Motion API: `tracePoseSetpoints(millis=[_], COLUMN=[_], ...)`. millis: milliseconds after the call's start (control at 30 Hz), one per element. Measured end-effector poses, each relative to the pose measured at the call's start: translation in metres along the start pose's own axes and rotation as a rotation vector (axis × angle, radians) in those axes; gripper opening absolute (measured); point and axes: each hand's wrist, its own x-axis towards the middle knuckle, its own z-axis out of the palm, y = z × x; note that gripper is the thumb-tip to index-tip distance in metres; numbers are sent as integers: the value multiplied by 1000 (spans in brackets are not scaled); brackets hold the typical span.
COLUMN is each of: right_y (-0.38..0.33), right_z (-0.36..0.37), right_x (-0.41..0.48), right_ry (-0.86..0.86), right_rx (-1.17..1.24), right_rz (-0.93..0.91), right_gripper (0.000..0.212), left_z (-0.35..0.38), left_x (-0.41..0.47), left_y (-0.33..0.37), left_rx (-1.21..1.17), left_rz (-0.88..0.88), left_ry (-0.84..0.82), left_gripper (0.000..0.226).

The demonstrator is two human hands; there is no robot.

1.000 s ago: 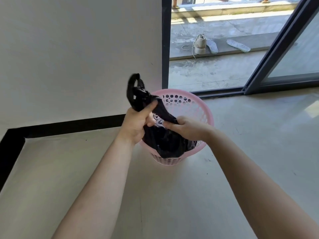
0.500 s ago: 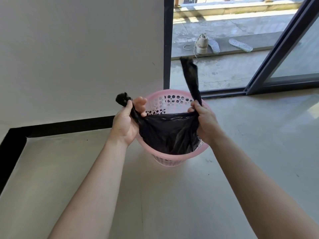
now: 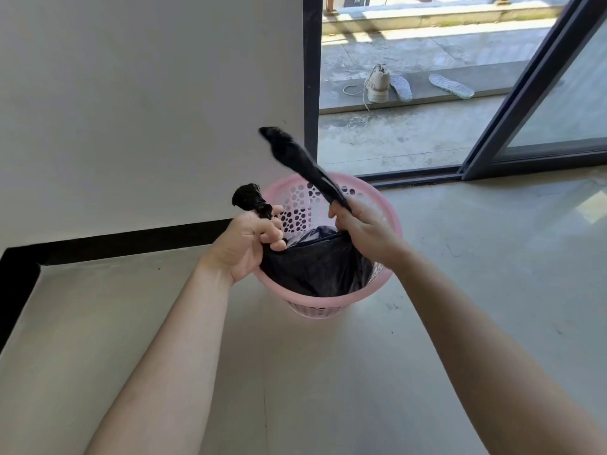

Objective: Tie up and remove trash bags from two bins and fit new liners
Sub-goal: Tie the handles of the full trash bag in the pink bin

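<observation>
A pink perforated plastic bin point(image 3: 392, 221) stands on the floor near the wall. Inside it sits a black trash bag point(image 3: 315, 266), gathered at the top into two twisted ends. My left hand point(image 3: 251, 243) is closed on the left end, whose short tip sticks up above my fist. My right hand point(image 3: 364, 229) grips the right end, a long twisted strip that slants up and to the left over the bin. Both hands hover over the bin's near rim.
A white wall with a black skirting strip point(image 3: 131, 239) runs behind the bin. A dark-framed sliding glass door point(image 3: 525, 103) stands open to the right. Outside lie a sneaker point(image 3: 377, 83) and two insoles point(image 3: 451, 85). Bare grey floor surrounds the bin.
One second ago both hands were bunched together on the bag. They have pulled apart, each with a twisted end. The right hand's long end now leans left across the bin.
</observation>
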Motion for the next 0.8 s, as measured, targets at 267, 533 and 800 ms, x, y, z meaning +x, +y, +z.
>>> tracePoseSetpoints(millis=[267, 533, 800], right_y=[-28, -14, 6], right_z=[-3, 5, -31], right_x=[2, 2, -4], right_ry=[-345, -412, -353], right_rx=[-386, -494, 451], right_rz=[-28, 36, 509], right_gripper=[25, 24, 58], left_z=[-6, 2, 14], left_x=[-1, -2, -3], left_y=[2, 1, -4], left_rx=[319, 278, 106], left_rz=[10, -45, -148], left_ry=[-176, -217, -327], left_gripper=[39, 22, 24])
